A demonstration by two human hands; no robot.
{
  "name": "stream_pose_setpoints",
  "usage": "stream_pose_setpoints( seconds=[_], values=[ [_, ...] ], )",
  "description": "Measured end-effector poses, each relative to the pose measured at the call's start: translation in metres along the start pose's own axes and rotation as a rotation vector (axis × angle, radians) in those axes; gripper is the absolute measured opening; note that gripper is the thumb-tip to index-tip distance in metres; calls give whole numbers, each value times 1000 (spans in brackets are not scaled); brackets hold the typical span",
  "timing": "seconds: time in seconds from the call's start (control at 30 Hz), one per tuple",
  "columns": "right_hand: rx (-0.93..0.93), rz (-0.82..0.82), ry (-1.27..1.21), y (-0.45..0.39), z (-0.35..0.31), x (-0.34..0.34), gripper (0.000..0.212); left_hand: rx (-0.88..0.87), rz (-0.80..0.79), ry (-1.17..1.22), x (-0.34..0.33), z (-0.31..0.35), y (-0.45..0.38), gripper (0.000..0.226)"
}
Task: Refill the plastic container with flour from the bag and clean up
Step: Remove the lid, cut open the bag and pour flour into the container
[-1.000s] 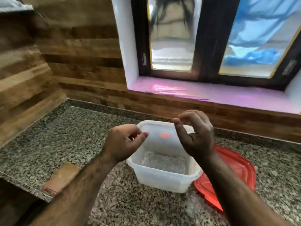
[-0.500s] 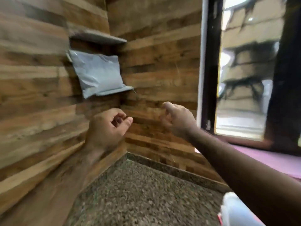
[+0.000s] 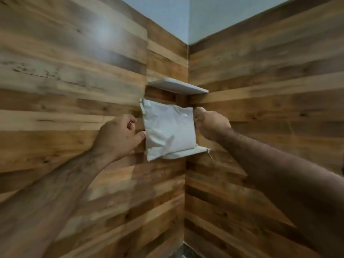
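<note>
The bag of flour (image 3: 169, 130) sits at the centre of the frame, standing upright on the lower corner shelf (image 3: 193, 151) where the two wood-plank walls (image 3: 70, 94) meet. Its bottom left corner hangs past the shelf's front edge. It is a pale, sealed plastic pouch, full and slightly bulged, with a crimped seam along its left side. A second white shelf (image 3: 178, 86) is fixed just above it, with a gap between that shelf and the top of the bag.

My left hand (image 3: 119, 136) is at the bag's left edge, just left of centre in the frame. The thumb tip touches the pouch low on its side; the fingers are curled loosely and grasp nothing.

My right hand (image 3: 211, 123) is at the bag's upper right corner, right of centre. The fingers are bunched together against the plastic edge, but the picture is blurred there and I cannot tell whether they pinch the bag or only rest beside it.

Both forearms reach up from the lower corners of the frame. A strip of plain pale wall (image 3: 186, 15) shows above the planks at the top centre.
</note>
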State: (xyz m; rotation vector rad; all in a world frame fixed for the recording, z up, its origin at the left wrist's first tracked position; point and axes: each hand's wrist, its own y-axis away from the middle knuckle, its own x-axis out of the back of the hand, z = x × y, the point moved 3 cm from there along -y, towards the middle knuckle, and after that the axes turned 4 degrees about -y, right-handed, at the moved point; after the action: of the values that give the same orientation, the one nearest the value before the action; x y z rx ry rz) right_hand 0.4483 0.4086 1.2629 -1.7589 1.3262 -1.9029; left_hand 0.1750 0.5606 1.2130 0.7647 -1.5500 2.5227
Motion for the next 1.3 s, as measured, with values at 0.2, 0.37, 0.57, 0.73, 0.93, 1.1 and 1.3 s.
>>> stream_pose_setpoints(
  seconds=[0.2, 0.37, 0.57, 0.73, 0.93, 1.1, 1.3],
  values=[
    [-31, 13, -52, -109, -42, -46, 56, 74, 73, -13, -15, -44, -84, 58],
    [1, -86, 110, -163, -63, -89, 54, 119, -32, 79, -45, -51, -142, 51],
    [-20, -121, 238, -195, -37, -120, 36, -21, -83, 60, -83, -27, -168, 50],
    [-15, 88, 114, -179, -28, -126, 31, -75, -6, 14, -100, -30, -180, 32],
    [-59, 296, 40, -150, -10, -93, 26, -323, 85, 57, -87, 2, -160, 35],
    [-46, 362, 61, -98, 14, -45, 23, -494, 181, 212, -72, 43, -111, 32],
    [-25, 105, 178, 24, 49, -11, 18, -469, 87, 338, -75, 93, 20, 33]
  ],
)
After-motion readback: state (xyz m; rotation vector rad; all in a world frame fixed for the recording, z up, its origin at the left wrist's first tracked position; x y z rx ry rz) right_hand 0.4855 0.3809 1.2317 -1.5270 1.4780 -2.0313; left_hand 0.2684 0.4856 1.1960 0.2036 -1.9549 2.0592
